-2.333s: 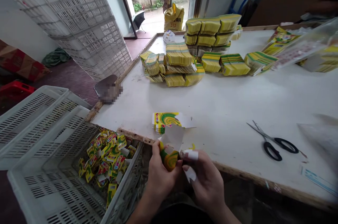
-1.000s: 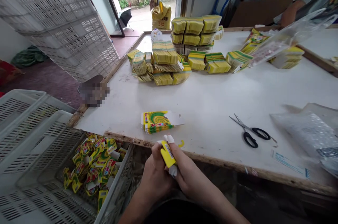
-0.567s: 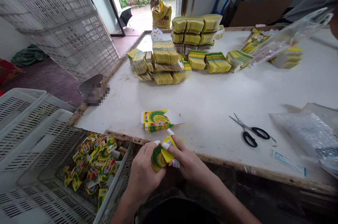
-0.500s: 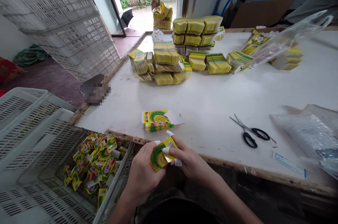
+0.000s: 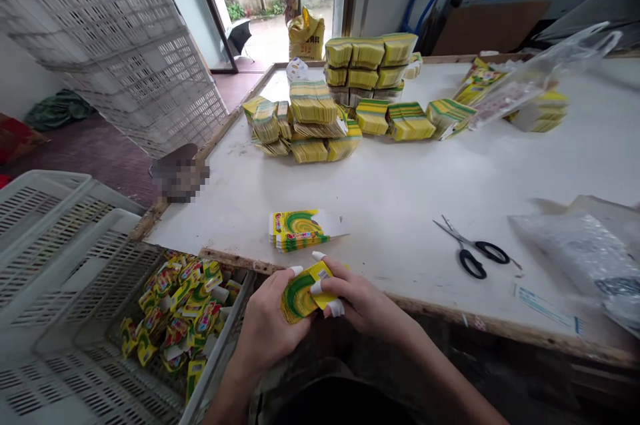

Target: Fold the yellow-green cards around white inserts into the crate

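Observation:
Between my two hands, at the table's front edge, is a small yellow and green printed carton (image 5: 299,295). My left hand (image 5: 273,318) grips its left side, the thumb along the upper edge. My right hand (image 5: 353,295) pinches the right end, where a flap with a barcode shows. White coverings wrap several fingertips. Just beyond the hands a short stack of flat cartons (image 5: 300,230) with the same print lies on the white table (image 5: 390,191). Whatever is inside the held carton is hidden.
Bundled flat cartons (image 5: 315,105) are piled at the back. Black-handled scissors (image 5: 473,251) lie to the right, near a clear plastic bag (image 5: 565,245). At lower left a white plastic crate (image 5: 220,351) holds many folded cartons (image 5: 185,298). More crates (image 5: 120,31) stand behind.
Both hands still hold the carton and have shifted very slightly. The right fingers have moved a little on the carton's flap end. The stack on the table stays put.

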